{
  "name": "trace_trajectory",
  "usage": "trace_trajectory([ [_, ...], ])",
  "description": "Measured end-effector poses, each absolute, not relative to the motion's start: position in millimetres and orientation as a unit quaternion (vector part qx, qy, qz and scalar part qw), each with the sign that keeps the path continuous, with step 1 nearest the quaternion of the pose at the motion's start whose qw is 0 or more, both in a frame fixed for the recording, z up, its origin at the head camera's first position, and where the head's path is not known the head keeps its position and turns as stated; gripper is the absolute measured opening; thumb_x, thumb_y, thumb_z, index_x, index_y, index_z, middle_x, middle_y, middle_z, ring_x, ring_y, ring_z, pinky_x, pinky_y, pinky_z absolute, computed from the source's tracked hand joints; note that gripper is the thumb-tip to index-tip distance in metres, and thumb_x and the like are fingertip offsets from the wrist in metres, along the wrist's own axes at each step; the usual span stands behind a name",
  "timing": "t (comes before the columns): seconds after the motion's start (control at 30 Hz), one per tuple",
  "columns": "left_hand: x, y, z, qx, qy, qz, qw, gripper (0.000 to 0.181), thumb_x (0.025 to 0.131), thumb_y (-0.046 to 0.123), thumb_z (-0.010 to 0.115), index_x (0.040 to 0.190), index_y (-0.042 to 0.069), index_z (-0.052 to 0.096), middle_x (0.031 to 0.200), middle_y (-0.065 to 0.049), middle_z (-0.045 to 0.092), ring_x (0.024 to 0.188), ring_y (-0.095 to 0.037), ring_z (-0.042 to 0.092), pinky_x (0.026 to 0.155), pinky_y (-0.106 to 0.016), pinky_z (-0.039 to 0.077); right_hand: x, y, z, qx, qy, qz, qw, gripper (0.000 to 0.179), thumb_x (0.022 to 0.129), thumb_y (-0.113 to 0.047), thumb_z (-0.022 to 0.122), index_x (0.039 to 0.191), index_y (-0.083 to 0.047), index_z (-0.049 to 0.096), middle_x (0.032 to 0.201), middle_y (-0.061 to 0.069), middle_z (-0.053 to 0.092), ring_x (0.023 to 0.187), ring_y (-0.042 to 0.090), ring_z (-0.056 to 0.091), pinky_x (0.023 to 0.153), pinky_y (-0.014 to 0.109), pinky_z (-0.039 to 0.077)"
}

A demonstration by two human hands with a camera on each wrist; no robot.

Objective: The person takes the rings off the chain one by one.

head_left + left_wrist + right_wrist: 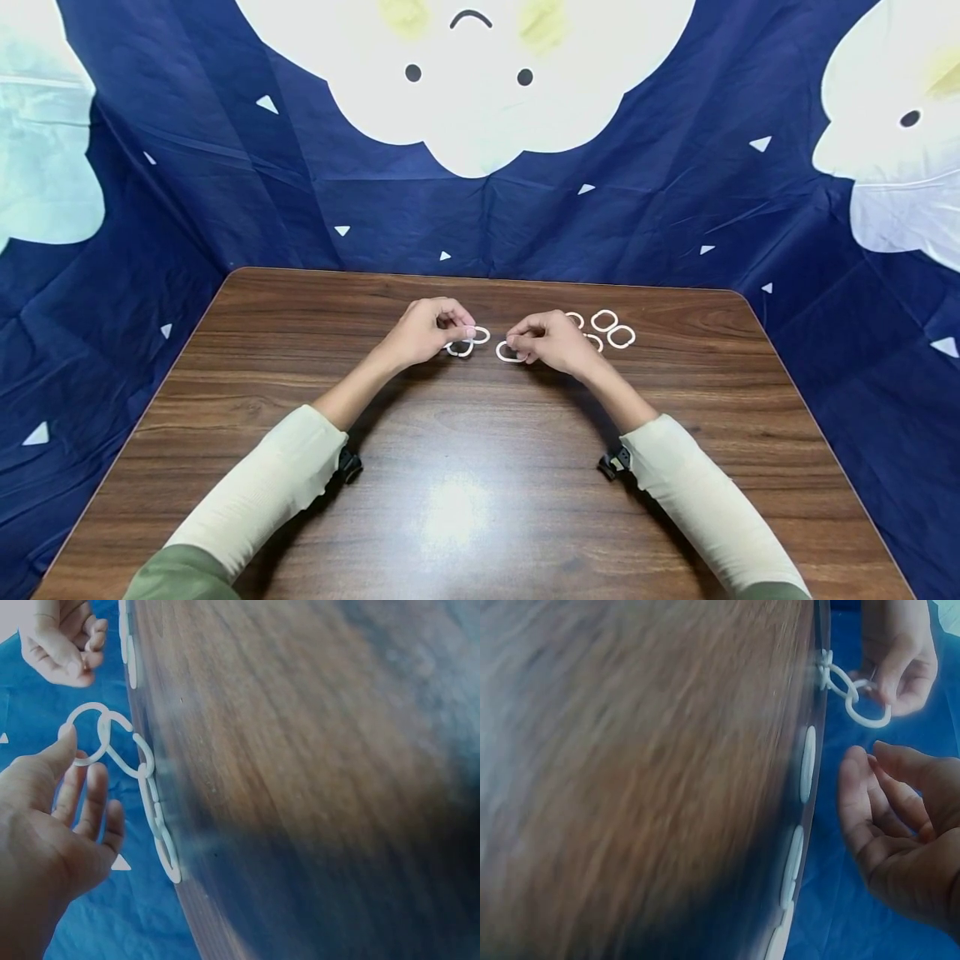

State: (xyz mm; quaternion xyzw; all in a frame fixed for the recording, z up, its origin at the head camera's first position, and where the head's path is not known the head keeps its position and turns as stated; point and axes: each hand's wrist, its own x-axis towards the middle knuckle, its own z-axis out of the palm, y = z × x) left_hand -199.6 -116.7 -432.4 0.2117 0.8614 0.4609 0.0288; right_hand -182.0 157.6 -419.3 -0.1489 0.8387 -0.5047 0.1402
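Note:
My left hand (427,329) pinches a white plastic C-shaped link (88,705) between thumb and fingertips. This link hooks through a second white link (120,760), and more joined links (175,871) trail down onto the tabletop in the left wrist view. My right hand (551,342) hovers just to the right, its fingers loosely bent with nothing between them in the right wrist view (900,817). A loose white link (499,353) lies on the table just below the right fingertips in the head view.
Several loose white links (632,337) lie beside and partly behind the right hand, toward the far right of the brown wooden table (465,417). A dark blue cloth (300,217) with cloud prints surrounds the table's far edge and sides.

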Motion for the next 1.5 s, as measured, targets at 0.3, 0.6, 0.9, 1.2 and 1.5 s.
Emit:
trace_trajectory([
  [0.3,-199.7,-115.7,-432.2,0.211,0.86,0.463,0.028,0.007,0.1,0.015,0.087,0.103,0.01,0.084,0.095,-0.006,0.079,0.087,-0.018,0.07,0.081,-0.029,0.056,-185.2,139.8,-420.1,-0.164,0.849,-0.487,0.122,0.017,0.102,-0.011,0.082,0.115,0.0,0.084,0.1,0.02,0.084,0.083,0.024,0.08,0.072,0.029,0.065],
  [0.6,-200.3,-113.8,-432.3,0.217,0.855,0.47,0.024,0.007,0.099,0.014,0.088,0.103,0.01,0.084,0.094,-0.005,0.08,0.087,-0.018,0.07,0.082,-0.03,0.056,-187.4,131.6,-422.2,-0.161,0.864,-0.468,0.098,0.017,0.098,-0.014,0.086,0.114,-0.007,0.086,0.099,0.008,0.085,0.08,0.007,0.071,0.071,0.021,0.054],
  [0.9,-199.7,-113.5,-432.8,0.216,0.856,0.468,0.029,0.006,0.1,0.015,0.087,0.103,0.01,0.084,0.094,-0.004,0.079,0.088,-0.016,0.069,0.082,-0.028,0.056,-187.7,128.9,-423.1,-0.169,0.866,-0.462,0.088,0.013,0.099,-0.016,0.086,0.111,-0.008,0.086,0.098,0.007,0.084,0.08,0.006,0.07,0.073,0.021,0.054],
  [1.2,-199.0,-115.8,-434.4,0.216,0.852,0.476,0.037,0.007,0.1,0.015,0.088,0.104,0.011,0.084,0.095,-0.006,0.08,0.089,-0.019,0.07,0.083,-0.031,0.057,-186.5,128.1,-423.0,-0.177,0.87,-0.453,0.079,0.014,0.101,-0.016,0.084,0.111,-0.006,0.086,0.098,0.007,0.084,0.082,0.006,0.069,0.075,0.022,0.054],
  [1.5,-197.6,-116.9,-437.1,0.22,0.848,0.481,0.039,0.007,0.1,0.015,0.087,0.103,0.011,0.084,0.093,-0.006,0.079,0.088,-0.019,0.069,0.08,-0.029,0.055,-185.5,127.2,-425.5,-0.171,0.87,-0.455,0.079,0.013,0.102,-0.016,0.084,0.111,-0.007,0.086,0.098,0.008,0.084,0.08,0.004,0.068,0.075,0.023,0.054],
])
